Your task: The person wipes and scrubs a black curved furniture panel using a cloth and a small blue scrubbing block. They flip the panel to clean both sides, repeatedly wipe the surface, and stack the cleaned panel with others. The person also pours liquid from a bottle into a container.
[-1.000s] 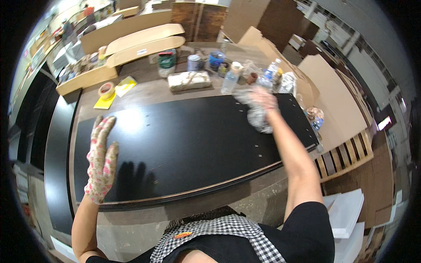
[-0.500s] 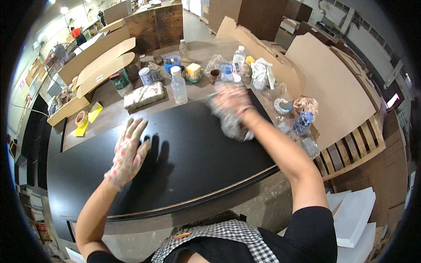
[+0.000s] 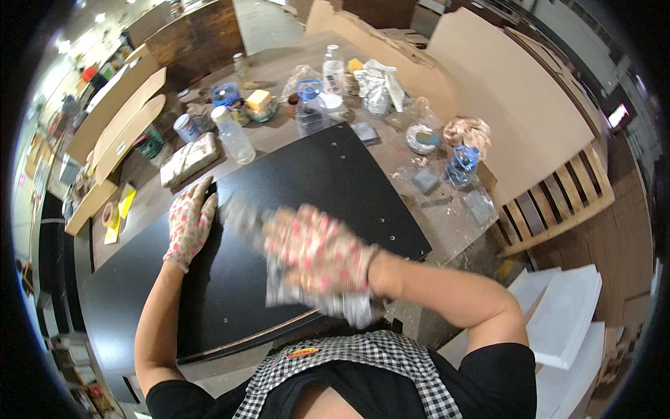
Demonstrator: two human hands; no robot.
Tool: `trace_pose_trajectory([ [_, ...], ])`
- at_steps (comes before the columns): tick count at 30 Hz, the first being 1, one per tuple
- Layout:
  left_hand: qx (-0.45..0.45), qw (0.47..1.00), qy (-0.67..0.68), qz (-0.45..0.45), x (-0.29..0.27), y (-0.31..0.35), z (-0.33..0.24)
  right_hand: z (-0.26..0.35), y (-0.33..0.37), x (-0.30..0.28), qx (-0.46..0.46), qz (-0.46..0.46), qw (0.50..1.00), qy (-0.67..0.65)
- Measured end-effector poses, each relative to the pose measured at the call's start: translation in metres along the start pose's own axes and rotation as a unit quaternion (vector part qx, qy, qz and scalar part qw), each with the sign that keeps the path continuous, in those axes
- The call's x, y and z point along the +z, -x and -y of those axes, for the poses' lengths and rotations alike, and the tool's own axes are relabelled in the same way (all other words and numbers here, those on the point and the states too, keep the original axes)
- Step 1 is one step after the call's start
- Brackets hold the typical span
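A black panel with small holes near its edges lies on the work table in front of me. My right hand, in a white glove with pink spots, presses a crumpled grey rag onto the panel near its front edge. Motion blurs both the hand and the rag. My left hand, gloved the same way, rests with fingers stretched on the panel's left half. It holds nothing. Just beyond it are a clear bottle with a white cap and a string-tied cloth bundle.
Along the back of the table stand several bottles, a yellow sponge, a can and a white cloth. Sanding blocks lie at the right. Cardboard sheets lean beyond, above a slatted wooden pallet.
My right hand has swept the rag from the panel's far right toward me and leftward. My left hand has come down onto the panel. The whole view has shifted and tilted.
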State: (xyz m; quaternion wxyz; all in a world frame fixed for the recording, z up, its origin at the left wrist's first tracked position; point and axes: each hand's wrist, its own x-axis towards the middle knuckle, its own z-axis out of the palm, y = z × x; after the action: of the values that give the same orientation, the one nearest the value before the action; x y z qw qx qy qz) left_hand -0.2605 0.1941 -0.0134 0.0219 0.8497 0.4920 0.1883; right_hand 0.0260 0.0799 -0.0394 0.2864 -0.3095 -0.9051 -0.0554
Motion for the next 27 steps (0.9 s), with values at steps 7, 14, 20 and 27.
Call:
trace_pose_trajectory([
  [7, 0.020, 1.000, -0.009, 0.012, 0.001, 0.001, 0.005, -0.125, 0.159, -0.083, 0.577, 0.264, 0.771, -0.049],
  [14, 0.023, 1.000, 0.010, -0.006, 0.002, 0.003, 0.005, -0.073, 0.110, -0.114, 0.442, -0.244, 0.837, -0.212],
  [20, 0.093, 0.994, 0.006, -0.059, 0.000, 0.005, -0.001, 0.031, -0.016, -0.055, 0.270, 0.313, 0.910, 0.026],
  [27, 0.152, 0.986, 0.067, 0.020, -0.010, 0.015, -0.022, 0.037, 0.041, -0.060, 0.260, 0.062, 0.963, 0.030],
])
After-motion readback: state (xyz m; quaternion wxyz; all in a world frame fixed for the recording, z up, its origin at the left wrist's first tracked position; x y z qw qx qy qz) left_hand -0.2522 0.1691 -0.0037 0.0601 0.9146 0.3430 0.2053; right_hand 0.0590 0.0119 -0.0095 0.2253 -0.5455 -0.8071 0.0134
